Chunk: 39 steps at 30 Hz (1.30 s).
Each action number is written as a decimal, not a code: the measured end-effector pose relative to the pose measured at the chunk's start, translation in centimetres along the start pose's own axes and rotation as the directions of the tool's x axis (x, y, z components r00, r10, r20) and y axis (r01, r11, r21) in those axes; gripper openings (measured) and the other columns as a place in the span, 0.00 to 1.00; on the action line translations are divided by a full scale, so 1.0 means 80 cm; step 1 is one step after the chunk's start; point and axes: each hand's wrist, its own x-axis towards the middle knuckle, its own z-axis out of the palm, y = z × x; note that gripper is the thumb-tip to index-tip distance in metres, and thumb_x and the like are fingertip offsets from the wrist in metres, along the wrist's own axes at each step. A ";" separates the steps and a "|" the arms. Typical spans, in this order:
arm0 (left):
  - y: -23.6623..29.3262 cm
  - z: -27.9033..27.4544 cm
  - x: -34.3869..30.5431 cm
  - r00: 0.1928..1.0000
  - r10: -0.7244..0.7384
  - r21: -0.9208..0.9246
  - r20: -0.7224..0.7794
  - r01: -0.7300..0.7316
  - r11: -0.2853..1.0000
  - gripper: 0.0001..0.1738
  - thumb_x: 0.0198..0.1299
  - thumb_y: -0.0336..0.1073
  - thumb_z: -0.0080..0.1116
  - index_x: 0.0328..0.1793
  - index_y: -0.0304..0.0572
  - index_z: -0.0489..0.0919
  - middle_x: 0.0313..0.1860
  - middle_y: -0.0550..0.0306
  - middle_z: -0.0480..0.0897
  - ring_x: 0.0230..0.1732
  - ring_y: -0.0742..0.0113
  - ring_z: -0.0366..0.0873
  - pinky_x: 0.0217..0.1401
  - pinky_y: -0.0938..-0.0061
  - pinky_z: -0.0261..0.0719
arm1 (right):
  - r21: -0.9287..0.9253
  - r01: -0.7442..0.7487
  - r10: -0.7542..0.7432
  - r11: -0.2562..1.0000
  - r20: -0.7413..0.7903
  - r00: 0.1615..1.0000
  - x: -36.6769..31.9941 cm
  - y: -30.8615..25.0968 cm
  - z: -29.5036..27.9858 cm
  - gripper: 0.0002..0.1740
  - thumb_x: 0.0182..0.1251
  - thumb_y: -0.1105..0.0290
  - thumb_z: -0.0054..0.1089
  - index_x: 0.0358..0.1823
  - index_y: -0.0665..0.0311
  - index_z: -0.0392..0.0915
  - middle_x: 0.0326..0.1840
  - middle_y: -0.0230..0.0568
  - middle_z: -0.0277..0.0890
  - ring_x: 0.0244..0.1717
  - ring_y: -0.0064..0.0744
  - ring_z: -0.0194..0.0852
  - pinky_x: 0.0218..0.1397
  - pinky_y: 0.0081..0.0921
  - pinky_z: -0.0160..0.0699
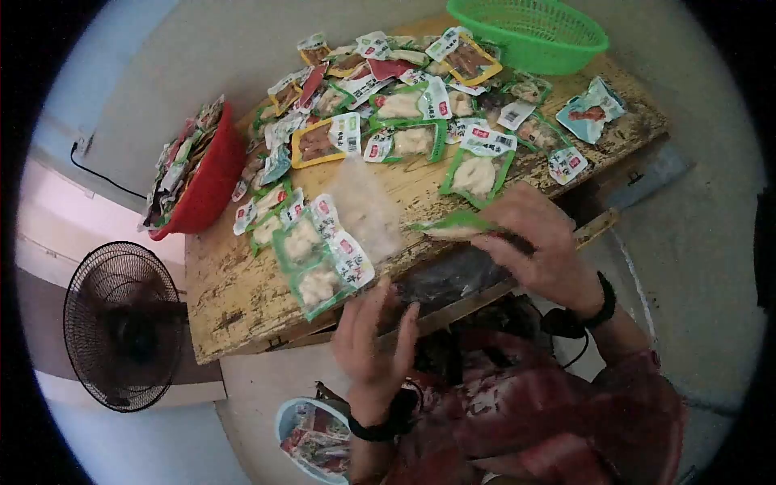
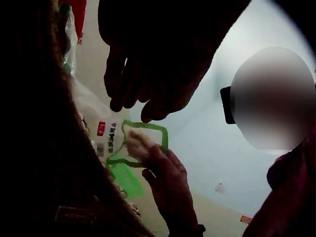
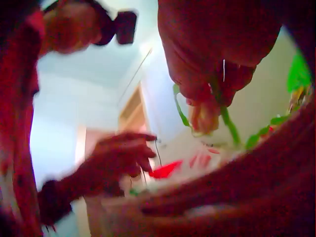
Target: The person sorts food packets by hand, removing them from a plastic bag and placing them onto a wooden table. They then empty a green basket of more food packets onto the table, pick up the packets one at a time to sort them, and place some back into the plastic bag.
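My right hand (image 1: 537, 246) pinches a green-edged vacuum-sealed food packet (image 1: 449, 228) by one end, above the table's front edge. In the left wrist view this packet (image 2: 138, 144) shows its white label and pale food inside. My left hand (image 1: 373, 335), fingers spread and holding nothing, hovers by the near edge. Just beyond it lie green-edged packets (image 1: 317, 284) side by side, their white labels turned right. A clear plastic bag (image 1: 368, 210) lies flat beside them. Another green-edged packet (image 1: 477, 174) rests on the table beyond my right hand.
Many mixed packets are heaped across the back of the worn wooden table (image 1: 222, 311). A green basket (image 1: 558, 44) stands at the far right, a red basin (image 1: 214, 182) full of packets at the left. Below are an open drawer (image 1: 453, 283), a fan (image 1: 121, 323) and a tub (image 1: 291, 444).
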 end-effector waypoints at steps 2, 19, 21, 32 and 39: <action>0.016 -0.004 0.015 0.996 -0.078 -0.044 -0.032 0.076 0.996 0.36 0.51 0.27 0.77 0.68 0.34 0.76 0.47 0.48 0.83 0.41 0.60 0.84 0.42 0.70 0.82 | 0.294 -0.229 0.213 0.928 0.084 0.973 0.009 -0.004 -0.018 0.19 0.63 0.65 0.72 0.53 0.64 0.82 0.45 0.41 0.83 0.46 0.38 0.82 0.52 0.36 0.80; 0.020 0.016 0.052 0.698 -0.699 -0.859 0.157 0.446 0.253 0.22 0.64 0.27 0.67 0.64 0.34 0.77 0.55 0.53 0.85 0.53 0.67 0.83 0.59 0.70 0.81 | 0.806 -0.462 0.212 0.369 0.411 0.887 0.011 0.015 0.020 0.41 0.67 0.51 0.70 0.74 0.67 0.67 0.53 0.38 0.84 0.53 0.26 0.81 0.54 0.21 0.76; 0.025 0.018 0.056 0.691 -0.708 -0.900 0.146 0.390 0.196 0.22 0.65 0.27 0.66 0.64 0.34 0.76 0.56 0.52 0.84 0.53 0.65 0.83 0.58 0.69 0.82 | 0.791 -0.412 0.190 0.452 0.365 0.911 -0.005 0.007 0.033 0.40 0.66 0.53 0.72 0.73 0.66 0.68 0.54 0.37 0.84 0.55 0.26 0.81 0.58 0.24 0.77; 0.015 0.041 0.048 0.925 -0.306 -0.268 -0.226 0.243 0.932 0.29 0.56 0.26 0.74 0.64 0.35 0.76 0.45 0.54 0.82 0.41 0.69 0.81 0.40 0.76 0.78 | 0.895 -0.308 0.778 0.323 -0.065 0.625 0.005 0.004 0.047 0.13 0.74 0.66 0.64 0.54 0.64 0.84 0.44 0.31 0.86 0.42 0.19 0.82 0.44 0.23 0.81; -0.017 0.030 0.069 0.955 -0.225 0.075 -0.191 0.243 0.967 0.25 0.55 0.35 0.77 0.55 0.36 0.77 0.37 0.53 0.78 0.33 0.62 0.75 0.35 0.68 0.73 | 0.620 -0.607 0.699 0.497 0.129 0.703 0.013 0.037 0.048 0.14 0.77 0.62 0.61 0.52 0.65 0.84 0.39 0.26 0.83 0.33 0.15 0.75 0.36 0.20 0.74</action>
